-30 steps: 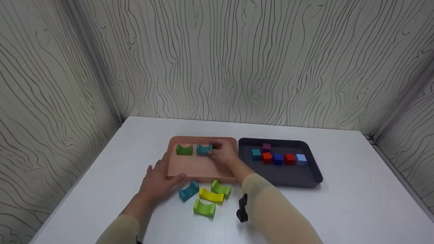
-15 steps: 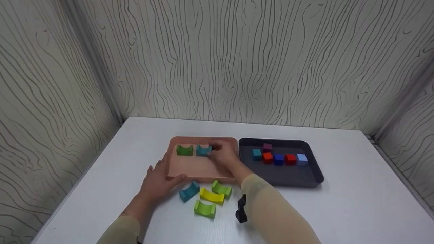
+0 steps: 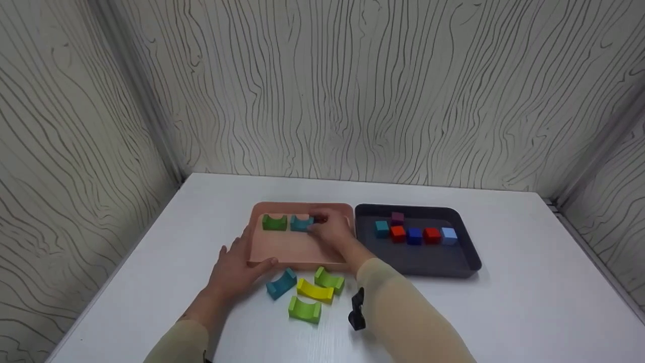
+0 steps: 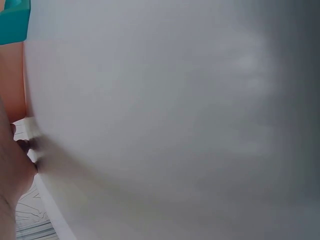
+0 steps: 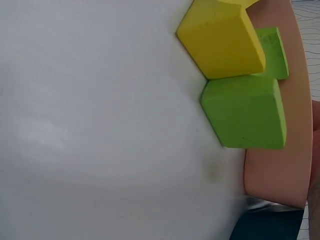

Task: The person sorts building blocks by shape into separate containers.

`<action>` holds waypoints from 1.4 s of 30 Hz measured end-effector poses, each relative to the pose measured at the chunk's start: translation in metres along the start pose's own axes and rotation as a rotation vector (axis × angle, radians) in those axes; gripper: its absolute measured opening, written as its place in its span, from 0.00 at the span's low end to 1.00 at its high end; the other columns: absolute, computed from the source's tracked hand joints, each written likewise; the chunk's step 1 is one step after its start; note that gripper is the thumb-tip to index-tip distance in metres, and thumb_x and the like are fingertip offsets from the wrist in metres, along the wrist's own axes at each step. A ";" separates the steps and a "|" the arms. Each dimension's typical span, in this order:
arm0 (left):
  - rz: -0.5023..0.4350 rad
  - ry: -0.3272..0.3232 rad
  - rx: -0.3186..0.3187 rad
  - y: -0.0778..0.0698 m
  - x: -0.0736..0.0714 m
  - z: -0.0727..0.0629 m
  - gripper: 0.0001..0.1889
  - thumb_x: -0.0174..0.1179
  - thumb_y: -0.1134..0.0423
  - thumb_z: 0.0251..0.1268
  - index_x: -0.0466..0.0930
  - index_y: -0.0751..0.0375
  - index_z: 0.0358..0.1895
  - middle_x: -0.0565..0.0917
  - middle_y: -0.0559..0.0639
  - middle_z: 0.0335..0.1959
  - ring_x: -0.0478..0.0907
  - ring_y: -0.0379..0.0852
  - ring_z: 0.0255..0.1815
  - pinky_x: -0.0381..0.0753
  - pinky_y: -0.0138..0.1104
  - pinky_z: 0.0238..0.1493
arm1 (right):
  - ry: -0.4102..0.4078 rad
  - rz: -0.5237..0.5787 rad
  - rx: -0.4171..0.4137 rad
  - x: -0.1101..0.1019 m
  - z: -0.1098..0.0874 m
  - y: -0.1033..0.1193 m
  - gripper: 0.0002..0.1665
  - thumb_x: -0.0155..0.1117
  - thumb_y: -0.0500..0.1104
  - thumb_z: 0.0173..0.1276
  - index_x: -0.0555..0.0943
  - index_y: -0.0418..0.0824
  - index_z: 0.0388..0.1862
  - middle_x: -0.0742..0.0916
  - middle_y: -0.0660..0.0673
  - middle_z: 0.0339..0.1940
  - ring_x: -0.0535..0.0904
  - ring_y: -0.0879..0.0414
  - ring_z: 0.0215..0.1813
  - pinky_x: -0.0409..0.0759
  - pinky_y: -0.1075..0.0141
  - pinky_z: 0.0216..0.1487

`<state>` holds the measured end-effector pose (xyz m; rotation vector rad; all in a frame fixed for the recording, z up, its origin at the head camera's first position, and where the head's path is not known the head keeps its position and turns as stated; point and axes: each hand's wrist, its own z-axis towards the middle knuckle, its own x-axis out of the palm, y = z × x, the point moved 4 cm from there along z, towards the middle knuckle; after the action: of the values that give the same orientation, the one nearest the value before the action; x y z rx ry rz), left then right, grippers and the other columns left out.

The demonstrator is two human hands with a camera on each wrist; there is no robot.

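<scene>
R hand (image 3: 331, 229) pinches w/ thumb & fingers the right end of the blue arch block (image 3: 301, 224), which is in the back part of the pink tray (image 3: 282, 249), hollow side up. To the left of it, in the same tray, the dark green block (image 3: 274, 222) stands a little apart. L hand (image 3: 234, 272) has its fingers spread & relaxed at the front left corner of this tray; the thumb touches the front rim, & the fingers lie along the left side. On the white table, in front of the tray, are the teal block (image 3: 281, 284), the yellow block (image 3: 315, 291), the upper lime block (image 3: 329, 281) &, nearest to the person, the lower lime block (image 3: 305, 310). Dark tray (image 3: 413, 261) is just beside the pink one, on the right, w/ six small cubes (image 3: 414, 236) inside: teal, purple, 2 red, dark blue & light blue.
</scene>
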<state>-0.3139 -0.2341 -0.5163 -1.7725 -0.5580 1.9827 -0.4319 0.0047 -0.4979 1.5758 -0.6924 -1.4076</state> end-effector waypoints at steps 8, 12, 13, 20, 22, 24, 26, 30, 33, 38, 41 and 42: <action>-0.010 0.000 -0.017 0.001 0.000 -0.001 0.62 0.63 0.25 0.63 0.41 0.52 0.89 0.59 0.55 0.85 0.54 0.63 0.85 0.37 0.67 0.81 | 0.031 -0.028 0.020 0.002 0.000 0.001 0.27 0.69 0.34 0.75 0.82 0.44 0.71 0.86 0.46 0.66 0.80 0.50 0.67 0.76 0.54 0.73; -0.024 0.001 -0.022 0.000 0.000 0.000 0.62 0.64 0.25 0.62 0.42 0.52 0.89 0.60 0.55 0.85 0.54 0.63 0.85 0.37 0.66 0.81 | 0.035 -0.042 0.006 0.001 0.000 0.001 0.27 0.68 0.33 0.75 0.82 0.43 0.72 0.86 0.45 0.67 0.80 0.50 0.67 0.76 0.54 0.73; -0.025 0.002 -0.025 0.000 0.000 -0.001 0.62 0.64 0.25 0.62 0.42 0.52 0.89 0.60 0.55 0.85 0.54 0.63 0.85 0.36 0.66 0.82 | 0.036 -0.043 0.002 0.000 -0.001 0.001 0.27 0.69 0.33 0.75 0.81 0.43 0.72 0.86 0.45 0.67 0.80 0.50 0.67 0.76 0.54 0.73; -0.024 -0.003 -0.020 0.000 0.001 -0.001 0.62 0.63 0.24 0.62 0.42 0.53 0.89 0.60 0.55 0.85 0.55 0.62 0.85 0.37 0.66 0.82 | 0.063 -0.003 -0.005 0.000 -0.002 0.002 0.33 0.71 0.33 0.72 0.77 0.42 0.76 0.83 0.43 0.70 0.79 0.48 0.70 0.75 0.53 0.74; -0.022 -0.001 -0.020 0.000 0.001 -0.001 0.62 0.63 0.24 0.63 0.42 0.53 0.89 0.60 0.55 0.85 0.54 0.63 0.85 0.37 0.66 0.81 | 0.073 0.002 -0.003 0.001 -0.003 0.002 0.35 0.72 0.34 0.72 0.76 0.42 0.77 0.82 0.43 0.72 0.78 0.47 0.72 0.75 0.53 0.74; -0.018 -0.002 -0.023 0.000 0.001 -0.001 0.62 0.63 0.24 0.63 0.42 0.53 0.89 0.60 0.56 0.85 0.53 0.64 0.85 0.36 0.66 0.81 | 0.086 0.003 0.003 0.001 -0.003 0.002 0.37 0.73 0.35 0.72 0.74 0.43 0.79 0.81 0.43 0.73 0.77 0.47 0.73 0.74 0.53 0.74; -0.014 -0.006 -0.021 -0.001 0.001 -0.001 0.62 0.63 0.25 0.63 0.42 0.54 0.89 0.60 0.57 0.85 0.54 0.64 0.85 0.37 0.66 0.82 | 0.102 -0.001 -0.011 0.001 -0.004 0.004 0.39 0.73 0.36 0.72 0.72 0.43 0.80 0.79 0.42 0.75 0.75 0.46 0.74 0.73 0.52 0.75; -0.012 -0.010 -0.015 -0.002 0.002 -0.002 0.62 0.63 0.24 0.62 0.43 0.54 0.89 0.62 0.57 0.84 0.56 0.63 0.85 0.39 0.65 0.82 | 0.128 -0.002 -0.029 -0.001 -0.007 0.007 0.41 0.73 0.36 0.73 0.70 0.44 0.82 0.77 0.41 0.77 0.74 0.44 0.76 0.72 0.51 0.76; -0.015 -0.014 -0.007 -0.002 0.003 -0.001 0.62 0.63 0.23 0.62 0.43 0.52 0.89 0.63 0.56 0.84 0.57 0.63 0.84 0.39 0.66 0.81 | 0.132 0.013 -0.015 -0.004 -0.008 0.010 0.42 0.74 0.38 0.73 0.70 0.46 0.82 0.76 0.42 0.78 0.73 0.44 0.76 0.72 0.52 0.76; -0.021 -0.016 0.000 -0.001 0.002 0.000 0.61 0.63 0.24 0.62 0.43 0.50 0.89 0.62 0.55 0.84 0.56 0.63 0.84 0.38 0.67 0.81 | 0.120 0.047 -0.011 -0.009 -0.009 0.020 0.42 0.74 0.45 0.73 0.69 0.48 0.83 0.75 0.45 0.80 0.69 0.44 0.80 0.71 0.51 0.77; -0.025 -0.010 -0.008 -0.001 0.000 -0.001 0.62 0.63 0.23 0.62 0.42 0.50 0.89 0.61 0.54 0.85 0.55 0.62 0.85 0.37 0.67 0.81 | 0.090 0.048 -0.041 -0.014 -0.011 0.028 0.42 0.74 0.49 0.72 0.70 0.49 0.82 0.75 0.45 0.79 0.68 0.45 0.80 0.72 0.51 0.76; -0.026 -0.007 -0.009 -0.001 0.000 -0.002 0.62 0.63 0.23 0.62 0.42 0.50 0.89 0.60 0.55 0.85 0.54 0.63 0.85 0.37 0.67 0.81 | 0.082 0.049 -0.048 -0.015 -0.011 0.031 0.42 0.75 0.50 0.72 0.71 0.50 0.82 0.76 0.46 0.79 0.69 0.46 0.80 0.72 0.51 0.76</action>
<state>-0.3122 -0.2330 -0.5155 -1.7553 -0.5908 1.9724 -0.4198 0.0067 -0.4642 1.5599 -0.6393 -1.3071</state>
